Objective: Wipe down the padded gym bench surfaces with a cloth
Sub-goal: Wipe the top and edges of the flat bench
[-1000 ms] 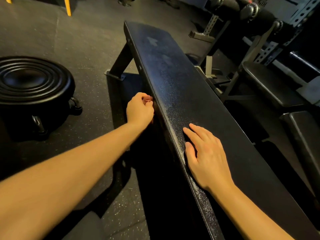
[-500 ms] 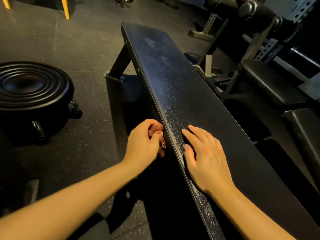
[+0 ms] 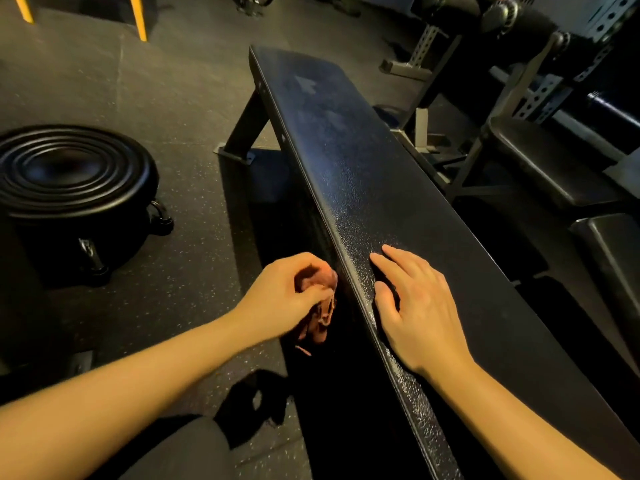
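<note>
1. Rust-red cloth (image 3: 320, 320) is bunched in the left hand (image 3: 280, 299), whose fingers curl round it. A loose tail hangs below the fist. The cloth presses against the side face of the bench pad (image 3: 363, 150), at about nine o'clock from the right hand (image 3: 415, 313).
2. A second ago the left hand was farther up that same side edge, toward twelve o'clock. It has drawn back along the edge toward the person, and more of the cloth shows. This reads as a far-to-near stroke down the pad's side, now close to its near end.
3. The right hand lies flat on top of the pad beside its left edge, fingers straight and slightly spread, holding nothing. It has not shifted and seems to brace the body.
4. The pad is black pebbled vinyl, running from five o'clock up to twelve. The near stretch glints along the edge; whether that is damp or only light cannot be told. Toward the far end there are dull pale smears, so the top there probably still needs wiping.
5. Farther off, a round ribbed black stool (image 3: 69, 174) stands at nine o'clock, and a second padded bench (image 3: 547, 168) at three o'clock.
</note>
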`<act>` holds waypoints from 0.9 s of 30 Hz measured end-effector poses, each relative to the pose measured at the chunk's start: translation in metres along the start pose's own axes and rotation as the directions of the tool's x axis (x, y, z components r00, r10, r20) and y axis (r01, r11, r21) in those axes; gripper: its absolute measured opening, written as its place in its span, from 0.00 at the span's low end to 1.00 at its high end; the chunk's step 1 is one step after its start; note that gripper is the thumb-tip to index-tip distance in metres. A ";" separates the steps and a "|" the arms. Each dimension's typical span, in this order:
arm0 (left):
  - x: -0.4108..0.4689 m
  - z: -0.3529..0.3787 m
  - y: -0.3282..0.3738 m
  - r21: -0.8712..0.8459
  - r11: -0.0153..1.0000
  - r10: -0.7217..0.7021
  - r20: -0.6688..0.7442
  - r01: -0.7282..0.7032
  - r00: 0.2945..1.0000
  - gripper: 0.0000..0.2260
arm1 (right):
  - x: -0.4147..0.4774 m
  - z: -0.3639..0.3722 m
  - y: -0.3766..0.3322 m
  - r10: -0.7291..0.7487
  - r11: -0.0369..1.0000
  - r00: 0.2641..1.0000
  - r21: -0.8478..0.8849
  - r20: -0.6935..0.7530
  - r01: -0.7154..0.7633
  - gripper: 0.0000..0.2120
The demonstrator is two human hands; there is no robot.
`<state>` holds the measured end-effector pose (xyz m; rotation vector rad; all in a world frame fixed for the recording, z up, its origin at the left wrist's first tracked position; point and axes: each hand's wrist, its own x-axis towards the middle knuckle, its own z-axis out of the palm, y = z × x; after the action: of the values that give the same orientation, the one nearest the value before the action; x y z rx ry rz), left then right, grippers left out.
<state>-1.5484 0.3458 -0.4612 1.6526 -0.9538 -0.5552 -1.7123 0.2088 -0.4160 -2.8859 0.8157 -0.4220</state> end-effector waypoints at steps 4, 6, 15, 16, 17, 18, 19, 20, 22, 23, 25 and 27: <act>0.044 -0.027 0.006 -0.297 0.947 -0.226 -0.333 0.125 0.915 0.09 | 0.000 -0.002 0.000 0.008 1.000 1.000 0.012 0.011 -0.008 0.23; 0.073 -0.037 0.011 -0.452 0.880 -0.349 -0.406 0.147 0.845 0.14 | 0.001 -0.002 0.001 0.009 1.000 1.000 0.016 0.016 -0.009 0.23; 0.106 -0.051 -0.009 -0.634 0.742 -0.418 -0.183 0.218 0.890 0.15 | 0.000 -0.001 0.000 0.012 0.999 1.000 0.033 0.008 -0.012 0.23; 0.107 -0.050 -0.009 -0.619 0.751 -0.421 -0.182 0.229 0.889 0.15 | 0.000 -0.001 -0.001 0.013 0.999 1.000 0.034 0.008 -0.013 0.23; 0.110 -0.048 -0.011 -0.588 0.772 -0.427 -0.197 0.242 0.882 0.14 | 0.000 -0.001 -0.001 0.013 0.999 1.000 0.034 0.008 -0.013 0.23; 0.111 -0.045 -0.014 -0.558 0.792 -0.431 -0.222 0.248 0.875 0.13 | -0.001 -0.001 0.000 0.013 0.999 1.000 0.033 0.008 -0.013 0.22; 0.111 -0.043 -0.016 -0.535 0.805 -0.437 -0.243 0.256 0.866 0.13 | 0.000 -0.001 0.000 0.012 0.999 1.000 0.032 0.007 -0.012 0.21; 0.111 -0.040 -0.019 -0.538 0.802 -0.446 -0.245 0.262 0.861 0.14 | 0.000 -0.001 0.000 0.013 0.999 1.000 0.031 0.008 -0.013 0.20; 0.106 -0.036 -0.023 -0.547 0.788 -0.457 -0.209 0.284 0.865 0.15 | 0.000 -0.001 0.000 0.017 1.000 1.000 0.024 0.012 -0.017 0.19; 0.101 -0.034 -0.022 -0.545 0.786 -0.449 -0.182 0.290 0.875 0.16 | 0.000 -0.001 0.000 0.019 1.000 1.000 0.023 0.014 -0.019 0.19; 0.090 -0.029 -0.018 -0.535 0.796 -0.419 -0.148 0.284 0.896 0.16 | 0.000 -0.001 -0.001 0.020 0.999 1.000 0.029 0.013 -0.021 0.20; 0.078 -0.022 -0.008 -0.508 0.822 -0.381 -0.149 0.260 0.913 0.15 | 0.001 -0.002 -0.001 0.020 0.999 1.000 0.031 0.009 -0.021 0.20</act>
<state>-1.4849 0.2959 -0.4538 1.3867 -0.3080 -0.7299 -1.7120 0.2092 -0.4140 -2.8462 0.8292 -0.4156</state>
